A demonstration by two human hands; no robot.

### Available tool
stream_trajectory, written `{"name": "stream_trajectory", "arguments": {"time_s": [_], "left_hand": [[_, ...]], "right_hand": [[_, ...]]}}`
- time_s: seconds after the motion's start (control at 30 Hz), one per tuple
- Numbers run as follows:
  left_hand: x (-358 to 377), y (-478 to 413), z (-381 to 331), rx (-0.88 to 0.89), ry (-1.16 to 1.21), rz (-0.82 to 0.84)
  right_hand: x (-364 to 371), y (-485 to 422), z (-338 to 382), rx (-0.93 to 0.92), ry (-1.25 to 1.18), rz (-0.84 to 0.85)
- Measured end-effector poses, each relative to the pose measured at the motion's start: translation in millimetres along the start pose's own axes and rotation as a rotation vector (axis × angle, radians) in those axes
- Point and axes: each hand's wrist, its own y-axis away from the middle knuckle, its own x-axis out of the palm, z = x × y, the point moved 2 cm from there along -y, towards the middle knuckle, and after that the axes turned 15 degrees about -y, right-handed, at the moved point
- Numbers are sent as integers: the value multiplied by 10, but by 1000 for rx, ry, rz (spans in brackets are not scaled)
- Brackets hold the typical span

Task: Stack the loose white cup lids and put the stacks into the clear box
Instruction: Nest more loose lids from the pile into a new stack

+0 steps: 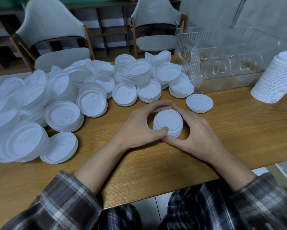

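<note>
I get a single view, from the head camera. It sits above the near edge of the table (230, 130), tilted forward and down, close over the forearms. It reaches across to the chairs (56, 30) beyond and the clear box (222, 52) at right. Wide-angle bending curves the edges.

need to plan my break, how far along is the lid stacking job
Done: one tall stack stands beside the clear box, though no lids show inside it. In hand: the left hand and right hand grip a small stack. Left: the big loose pile needs stacking, and every stack needs boxing.
</note>
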Motion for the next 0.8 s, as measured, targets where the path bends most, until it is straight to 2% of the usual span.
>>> {"name": "stream_trajectory", "arguments": {"time_s": [0.27,0.57,0.8], "left_hand": [[21,-16,56,-48,45,-38],[60,-10,181,-66,148,53],[59,52,191,-33,40,40]], "right_hand": [[5,0,-20,20,45,9],[8,-5,-26,-7,42,11],[-39,-10,-35,-54,-26,19]]}}
